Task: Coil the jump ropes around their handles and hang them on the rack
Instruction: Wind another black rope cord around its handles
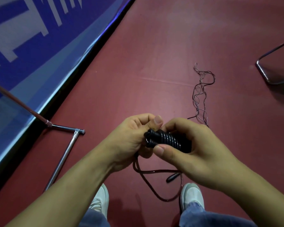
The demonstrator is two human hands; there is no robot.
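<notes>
L hand (131, 136), R hand (192, 149) both grip coiled rope handles (167, 138); red floor (154, 46), blue banner (31, 38) left.

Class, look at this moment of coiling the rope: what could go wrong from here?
The loose rope loops on the floor between the shoes; a step could snag it. The left hand and right hand only pinch the coil; a slipping thumb might let the wraps spring loose.
</notes>
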